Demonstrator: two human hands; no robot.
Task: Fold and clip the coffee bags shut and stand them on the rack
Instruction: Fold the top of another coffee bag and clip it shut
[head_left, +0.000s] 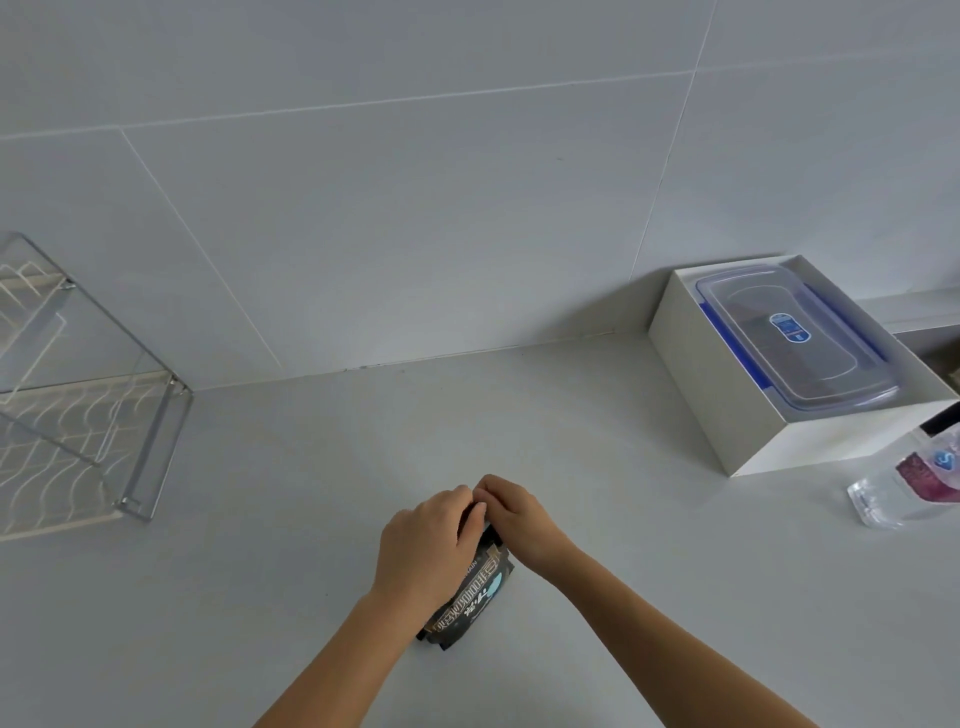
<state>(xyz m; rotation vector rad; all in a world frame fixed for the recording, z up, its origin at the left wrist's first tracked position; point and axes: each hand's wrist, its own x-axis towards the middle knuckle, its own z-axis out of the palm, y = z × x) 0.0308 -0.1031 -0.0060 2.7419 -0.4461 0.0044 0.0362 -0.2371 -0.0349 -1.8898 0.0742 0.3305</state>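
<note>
A black coffee bag (475, 597) with pale lettering lies on the grey counter near the front middle. My left hand (423, 540) covers its left side and pinches its top edge. My right hand (511, 517) pinches the same top edge from the right, fingertips touching those of the left. The bag's top is hidden under my fingers, and no clip is visible. The wire rack (78, 415) with clear side panels stands at the far left against the wall.
A white open box (727, 415) holding a clear lidded container (795, 338) with blue clasps sits at the back right. A clear plastic pouch (914, 483) with a purple label lies at the right edge. Tiled wall runs behind the counter.
</note>
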